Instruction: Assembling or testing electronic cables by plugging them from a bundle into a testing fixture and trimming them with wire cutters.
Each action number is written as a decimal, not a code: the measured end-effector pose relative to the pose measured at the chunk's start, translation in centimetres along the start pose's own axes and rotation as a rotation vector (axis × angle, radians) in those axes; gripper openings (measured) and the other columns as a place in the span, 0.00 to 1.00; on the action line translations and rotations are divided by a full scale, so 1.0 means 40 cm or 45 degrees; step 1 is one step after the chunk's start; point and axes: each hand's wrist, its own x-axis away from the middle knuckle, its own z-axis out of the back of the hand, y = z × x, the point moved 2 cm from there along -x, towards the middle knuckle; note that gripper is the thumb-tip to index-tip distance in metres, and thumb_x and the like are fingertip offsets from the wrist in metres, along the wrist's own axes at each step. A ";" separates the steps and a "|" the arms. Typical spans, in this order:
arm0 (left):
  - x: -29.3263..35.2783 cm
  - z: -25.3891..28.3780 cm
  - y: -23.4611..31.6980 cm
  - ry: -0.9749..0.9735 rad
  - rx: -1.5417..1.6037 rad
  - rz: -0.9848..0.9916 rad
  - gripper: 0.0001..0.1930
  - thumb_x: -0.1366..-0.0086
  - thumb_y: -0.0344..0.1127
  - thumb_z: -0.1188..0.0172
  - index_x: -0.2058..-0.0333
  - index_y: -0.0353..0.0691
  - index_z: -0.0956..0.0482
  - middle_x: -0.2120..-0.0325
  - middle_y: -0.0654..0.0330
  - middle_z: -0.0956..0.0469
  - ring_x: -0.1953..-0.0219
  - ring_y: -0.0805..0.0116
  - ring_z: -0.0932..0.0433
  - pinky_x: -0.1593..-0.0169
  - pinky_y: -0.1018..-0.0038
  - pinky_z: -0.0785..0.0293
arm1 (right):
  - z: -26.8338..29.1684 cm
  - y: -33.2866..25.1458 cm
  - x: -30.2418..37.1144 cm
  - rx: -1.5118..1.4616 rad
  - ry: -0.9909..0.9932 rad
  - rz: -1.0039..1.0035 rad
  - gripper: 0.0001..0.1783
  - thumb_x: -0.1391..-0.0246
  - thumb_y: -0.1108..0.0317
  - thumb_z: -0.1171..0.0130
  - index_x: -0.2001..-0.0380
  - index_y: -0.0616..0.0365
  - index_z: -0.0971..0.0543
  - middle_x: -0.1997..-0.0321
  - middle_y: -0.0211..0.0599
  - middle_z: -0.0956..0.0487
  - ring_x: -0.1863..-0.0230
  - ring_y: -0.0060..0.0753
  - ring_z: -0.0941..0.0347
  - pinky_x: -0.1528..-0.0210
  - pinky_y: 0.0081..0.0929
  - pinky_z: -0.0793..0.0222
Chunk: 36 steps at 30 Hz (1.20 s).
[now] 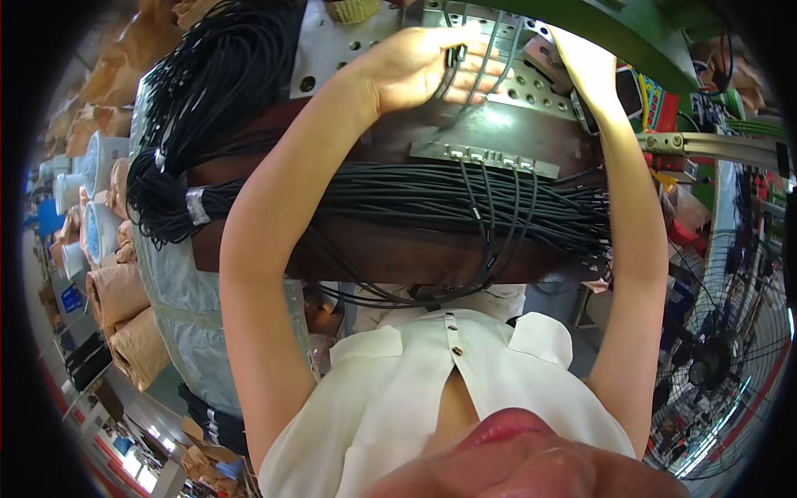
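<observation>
My left hand is at the top middle, palm upward, with its fingers reaching behind several thin black cables. These cables lie across the fingers below my thumb, and two small dark connector pieces show near the palm. My right hand reaches up at the top right beside a metal block. Its fingers are hidden at the green machine frame. Below both hands, a narrow metal strip fixture holds several pale connectors, with black cables hanging from them toward me.
A thick bundle of black cables crosses the brown bench, tied with silver tape. More cables pile at the far left. A perforated metal plate lies behind. A fan stands at right, paper-wrapped rolls at left.
</observation>
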 end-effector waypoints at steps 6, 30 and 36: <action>0.083 -0.100 -0.099 0.098 0.046 0.209 0.19 0.28 0.48 0.54 0.57 0.36 0.28 0.80 0.67 0.31 0.79 0.76 0.33 0.74 0.77 0.36 | 0.046 -0.218 0.073 -1.319 -0.149 -0.580 0.20 0.44 0.55 0.40 0.60 0.64 0.22 0.69 0.36 0.20 0.67 0.21 0.26 0.59 0.22 0.30; 0.300 -0.075 -0.130 0.126 -0.734 0.117 0.27 0.27 0.52 0.58 0.48 0.30 0.29 0.60 0.51 0.19 0.64 0.68 0.19 0.62 0.76 0.24 | 0.087 -0.313 0.235 -1.095 -0.184 0.017 0.08 0.48 0.71 0.39 0.63 0.59 0.20 0.65 0.39 0.22 0.63 0.42 0.26 0.59 0.33 0.31; 0.090 -0.151 -0.060 0.191 0.096 -0.088 0.18 0.27 0.45 0.54 0.61 0.33 0.26 0.78 0.63 0.26 0.75 0.74 0.26 0.68 0.76 0.29 | -0.028 -0.136 -0.041 -0.180 0.157 0.364 0.15 0.45 0.68 0.42 0.55 0.62 0.23 0.56 0.45 0.21 0.55 0.42 0.26 0.50 0.34 0.31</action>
